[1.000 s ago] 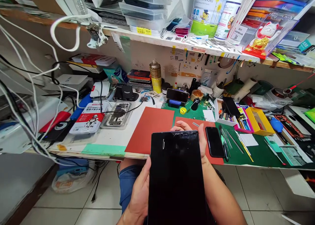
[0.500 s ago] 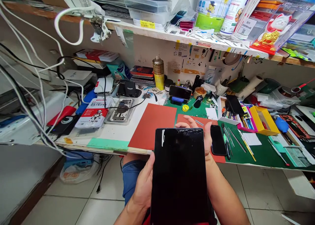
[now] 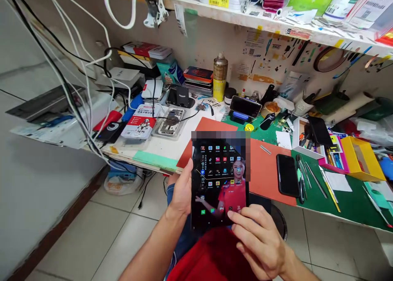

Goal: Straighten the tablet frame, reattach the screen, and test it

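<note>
A black tablet [image 3: 211, 199] stands tilted up in front of my lap, its screen lit with rows of app icons over a picture. My left hand [image 3: 181, 189] grips its left edge, the thumb along the front and the other fingers hidden behind. At the lower right corner of the screen is my right hand [image 3: 260, 238]. Its fingers are bent and slightly apart, with the fingertips at the bottom row of icons and nothing held. Whether they touch the glass I cannot tell. Part of the tablet's top is blurred out by pixel blocks.
Behind the tablet lies an orange-red mat [image 3: 270, 176] with a black phone [image 3: 287, 175] at its right. Tweezers and slim tools [image 3: 316, 178] lie beside it on the green mat [image 3: 353, 199]. A spray can [image 3: 220, 78] stands at the back, below a loaded shelf [image 3: 270, 25]. White cables [image 3: 89, 96] hang left.
The screen has gone from dark to lit. My right hand has left the tablet's right side and come to its lower front. The tablet looks lower and farther away, and the view has shifted.
</note>
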`<move>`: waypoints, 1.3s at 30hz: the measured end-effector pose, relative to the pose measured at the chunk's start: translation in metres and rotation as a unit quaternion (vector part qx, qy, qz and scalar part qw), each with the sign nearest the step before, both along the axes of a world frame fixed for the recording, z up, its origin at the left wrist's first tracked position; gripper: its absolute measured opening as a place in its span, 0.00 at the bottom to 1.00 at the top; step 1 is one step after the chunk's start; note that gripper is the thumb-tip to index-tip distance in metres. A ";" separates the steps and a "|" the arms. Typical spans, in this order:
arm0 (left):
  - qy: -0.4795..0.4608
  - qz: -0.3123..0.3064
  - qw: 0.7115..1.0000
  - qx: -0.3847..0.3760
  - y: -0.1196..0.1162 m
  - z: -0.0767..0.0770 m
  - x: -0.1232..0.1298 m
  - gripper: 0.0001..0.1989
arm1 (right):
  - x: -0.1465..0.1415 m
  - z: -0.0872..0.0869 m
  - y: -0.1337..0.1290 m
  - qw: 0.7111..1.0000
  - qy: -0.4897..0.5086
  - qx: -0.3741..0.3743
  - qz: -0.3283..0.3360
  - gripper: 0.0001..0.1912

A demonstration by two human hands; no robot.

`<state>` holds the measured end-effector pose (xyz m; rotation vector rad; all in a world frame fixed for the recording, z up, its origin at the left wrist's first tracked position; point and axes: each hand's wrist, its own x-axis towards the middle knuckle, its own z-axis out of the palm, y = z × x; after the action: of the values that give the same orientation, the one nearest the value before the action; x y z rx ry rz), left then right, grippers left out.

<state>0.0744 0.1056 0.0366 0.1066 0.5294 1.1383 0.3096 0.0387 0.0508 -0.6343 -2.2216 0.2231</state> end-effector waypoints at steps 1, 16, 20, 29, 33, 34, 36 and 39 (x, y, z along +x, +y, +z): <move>0.005 0.008 1.000 -0.006 0.000 0.000 0.000 0.26 | -0.002 0.002 0.004 1.000 0.004 -0.001 -0.020 0.17; 0.101 -0.014 0.995 -0.021 -0.038 -0.022 0.016 0.13 | 0.005 0.080 0.159 0.901 0.014 -0.409 0.143 0.17; 0.092 -0.003 0.995 -0.022 -0.039 -0.023 0.016 0.10 | 0.005 0.079 0.163 0.893 0.021 -0.430 0.134 0.19; 0.131 -0.008 0.991 -0.016 -0.038 -0.029 0.017 0.16 | 0.004 0.080 0.160 0.915 0.008 -0.390 0.105 0.21; 0.141 -0.009 0.989 -0.034 -0.038 -0.027 0.019 0.17 | 0.007 0.081 0.162 0.914 0.001 -0.394 0.100 0.21; 0.124 -0.024 0.991 -0.042 -0.037 -0.026 0.020 0.18 | 0.007 0.080 0.163 0.911 0.005 -0.399 0.102 0.22; 0.082 -0.048 0.994 -0.057 -0.036 -0.022 0.021 0.18 | 0.007 0.079 0.165 0.907 0.016 -0.406 0.110 0.22; 0.049 -0.050 0.995 -0.071 -0.033 -0.016 0.024 0.16 | 0.007 0.076 0.169 0.900 0.021 -0.419 0.121 0.23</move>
<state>0.0982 0.0729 0.0211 0.0649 0.6833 0.9983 0.3161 0.2078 0.1270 -0.7704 -2.0970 1.3551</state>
